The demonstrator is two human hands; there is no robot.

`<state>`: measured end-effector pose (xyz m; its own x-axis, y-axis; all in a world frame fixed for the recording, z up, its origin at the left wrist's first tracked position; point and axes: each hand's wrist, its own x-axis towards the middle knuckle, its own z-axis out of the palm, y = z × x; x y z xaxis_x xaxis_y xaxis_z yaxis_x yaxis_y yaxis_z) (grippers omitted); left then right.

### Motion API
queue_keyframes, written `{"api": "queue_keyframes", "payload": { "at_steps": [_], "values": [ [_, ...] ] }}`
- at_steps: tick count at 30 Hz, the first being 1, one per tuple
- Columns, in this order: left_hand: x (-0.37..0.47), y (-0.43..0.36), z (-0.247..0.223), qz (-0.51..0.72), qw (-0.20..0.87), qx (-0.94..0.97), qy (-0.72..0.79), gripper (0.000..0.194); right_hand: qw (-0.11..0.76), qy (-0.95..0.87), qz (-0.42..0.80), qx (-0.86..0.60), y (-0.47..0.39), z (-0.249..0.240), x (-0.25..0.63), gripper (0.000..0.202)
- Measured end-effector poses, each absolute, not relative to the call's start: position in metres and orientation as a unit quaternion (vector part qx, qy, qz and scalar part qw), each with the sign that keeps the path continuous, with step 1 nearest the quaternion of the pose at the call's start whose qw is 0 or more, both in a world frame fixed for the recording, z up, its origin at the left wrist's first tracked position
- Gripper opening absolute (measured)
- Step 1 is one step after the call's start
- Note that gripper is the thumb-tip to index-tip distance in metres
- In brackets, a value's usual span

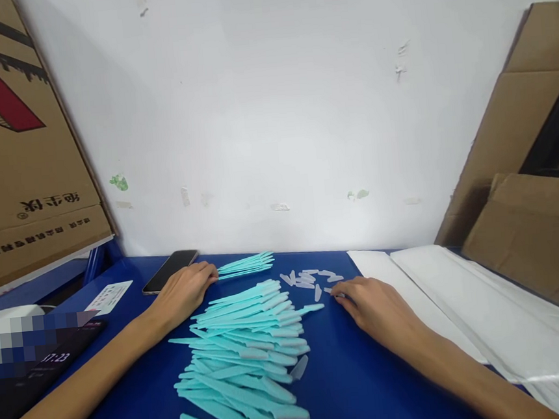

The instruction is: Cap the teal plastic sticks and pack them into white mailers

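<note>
My left hand is at the back left of the blue table, its fingers closed at the handle ends of a small fanned row of teal eyebrow razors. In front of it lies a large loose pile of the same teal razors, most with their wider ends to the right. My right hand rests right of the pile, thumb and fingers pinched on a small translucent blade cap. Several more translucent caps are scattered just beyond its fingertips. One larger-looking cap lies at the pile's right edge.
A dark phone and a white printed card lie left of the razors. Another phone with a lit screen is nearer. White flat sheets or bags cover the right side. Cardboard boxes stand right, another left.
</note>
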<state>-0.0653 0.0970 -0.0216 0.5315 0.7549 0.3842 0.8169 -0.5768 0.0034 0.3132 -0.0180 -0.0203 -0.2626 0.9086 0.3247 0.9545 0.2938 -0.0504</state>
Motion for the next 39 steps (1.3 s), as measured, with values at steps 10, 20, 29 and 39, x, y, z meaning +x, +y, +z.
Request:
{"api": "queue_keyframes", "payload": {
  "at_steps": [10,20,29,39],
  "values": [
    [-0.06,0.089,-0.014,-0.185,0.082,-0.869,-0.452,0.023,0.135,-0.782,-0.084,-0.603,-0.018,-0.023,0.314,0.027],
    [-0.055,0.073,0.002,-0.245,0.084,-0.862,-0.436,0.021,0.208,-0.807,-0.088,-0.545,-0.015,-0.03,0.319,0.031],
    [-0.047,0.063,0.002,-0.237,0.064,-0.914,-0.324,0.024,0.276,-0.813,-0.016,-0.513,-0.019,-0.021,0.31,0.019],
    [-0.038,0.054,0.003,-0.254,0.063,-0.918,-0.298,0.021,0.345,-0.823,-0.029,-0.45,-0.031,-0.014,0.3,0.022]
  ]
}}
